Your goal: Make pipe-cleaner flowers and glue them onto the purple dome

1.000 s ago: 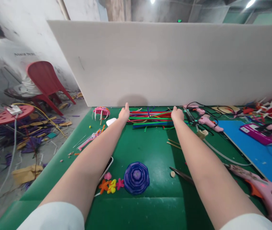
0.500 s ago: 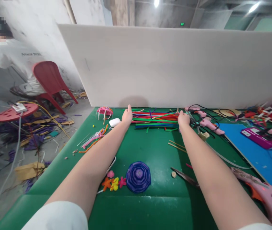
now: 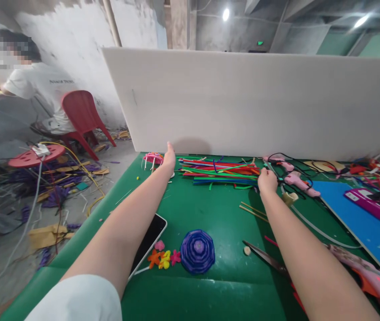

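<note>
Currently, one colourful bundle [image 3: 221,170] lies between left hand [image 3: 169,158] and right hand [image 3: 267,180]; neither grip's state is discernible.

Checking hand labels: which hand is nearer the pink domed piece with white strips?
Left. The left hand is close by the right side of the pink domed piece; the right hand is much farther right, at the multicoloured thin-stem bundle's right end.

Person [image 3: 41,84] on red chair [image 3: 79,109], red stool [image 3: 55,154], white panel [image 3: 243,102]
</note>
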Demonstrator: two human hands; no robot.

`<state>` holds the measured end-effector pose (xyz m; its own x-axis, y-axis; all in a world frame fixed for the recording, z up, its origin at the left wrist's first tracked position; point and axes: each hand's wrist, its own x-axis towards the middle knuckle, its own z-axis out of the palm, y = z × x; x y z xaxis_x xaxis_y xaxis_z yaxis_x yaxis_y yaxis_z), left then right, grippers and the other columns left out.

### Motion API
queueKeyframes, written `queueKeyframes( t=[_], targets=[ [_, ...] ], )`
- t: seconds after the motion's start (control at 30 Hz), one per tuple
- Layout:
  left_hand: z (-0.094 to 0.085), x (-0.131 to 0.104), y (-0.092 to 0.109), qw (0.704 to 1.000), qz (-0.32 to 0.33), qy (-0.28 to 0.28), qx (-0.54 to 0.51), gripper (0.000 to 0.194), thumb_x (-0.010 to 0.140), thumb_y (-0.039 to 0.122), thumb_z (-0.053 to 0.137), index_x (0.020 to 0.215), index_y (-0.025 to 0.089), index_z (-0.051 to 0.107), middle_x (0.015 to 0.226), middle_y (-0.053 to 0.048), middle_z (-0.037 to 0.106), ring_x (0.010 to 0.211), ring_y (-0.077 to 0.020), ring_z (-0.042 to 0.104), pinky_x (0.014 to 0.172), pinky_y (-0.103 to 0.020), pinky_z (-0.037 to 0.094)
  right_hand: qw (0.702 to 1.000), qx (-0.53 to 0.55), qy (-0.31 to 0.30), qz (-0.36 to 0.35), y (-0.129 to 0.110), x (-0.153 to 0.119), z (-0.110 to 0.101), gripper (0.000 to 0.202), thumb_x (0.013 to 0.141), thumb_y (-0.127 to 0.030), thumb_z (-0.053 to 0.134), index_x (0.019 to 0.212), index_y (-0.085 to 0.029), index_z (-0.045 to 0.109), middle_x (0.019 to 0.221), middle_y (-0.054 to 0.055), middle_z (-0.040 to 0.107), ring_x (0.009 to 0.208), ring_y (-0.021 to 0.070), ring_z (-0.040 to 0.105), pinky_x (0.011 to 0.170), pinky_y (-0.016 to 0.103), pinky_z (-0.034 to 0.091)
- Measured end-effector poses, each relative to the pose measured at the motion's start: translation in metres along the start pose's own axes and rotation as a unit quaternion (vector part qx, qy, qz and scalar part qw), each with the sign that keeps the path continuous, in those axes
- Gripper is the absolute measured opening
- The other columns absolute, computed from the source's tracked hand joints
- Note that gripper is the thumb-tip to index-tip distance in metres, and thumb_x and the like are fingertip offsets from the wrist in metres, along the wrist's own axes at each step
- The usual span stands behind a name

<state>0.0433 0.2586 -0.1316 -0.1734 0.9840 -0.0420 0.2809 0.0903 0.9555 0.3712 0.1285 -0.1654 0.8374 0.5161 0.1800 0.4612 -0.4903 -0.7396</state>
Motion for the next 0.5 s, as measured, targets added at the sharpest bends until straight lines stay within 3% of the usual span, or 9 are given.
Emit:
queueKeyframes(
  t=[0.13,0.3,0.5],
  targets=[
    [0.020,-0.005,-0.005,0.999,-0.005,-0.027,0.046,0.086,0.080,0.070,0.006,0.120,0.012,0.055,0.129,-0.016,0.052,0.121,-0.0308,0.046,0.097,-0.040,0.039,1.000,0.007,0.016,0.009,0.001,0.000,0.000,0.039,0.085,-0.035,0.034,0.095,-0.013,0.064,0.094,0.016,0.065,0.091,0.0294,0.058,0.076,0.037,0.042],
    [0.038,-0.013,-0.006,0.990,0.033,-0.060,0.119,0.080,0.085,0.063,0.006,0.114,0.012,0.059,0.124,-0.014,0.057,0.115,-0.0282,0.052,0.093,-0.036,0.042,1.000,0.014,0.019,0.014,0.001,-0.001,-0.002,0.039,0.084,-0.035,0.033,0.093,-0.012,0.064,0.093,0.018,0.065,0.089,0.0310,0.058,0.075,0.038,0.042],
    [0.038,-0.002,-0.007,0.962,0.103,-0.061,0.247,0.066,0.091,0.053,0.009,0.106,0.015,0.061,0.114,-0.013,0.063,0.107,-0.0261,0.057,0.087,-0.035,0.045,0.999,0.027,0.004,-0.021,-0.009,-0.011,-0.007,0.038,0.083,-0.032,0.035,0.095,-0.010,0.063,0.097,0.020,0.064,0.092,0.0311,0.057,0.080,0.040,0.041]
  ],
)
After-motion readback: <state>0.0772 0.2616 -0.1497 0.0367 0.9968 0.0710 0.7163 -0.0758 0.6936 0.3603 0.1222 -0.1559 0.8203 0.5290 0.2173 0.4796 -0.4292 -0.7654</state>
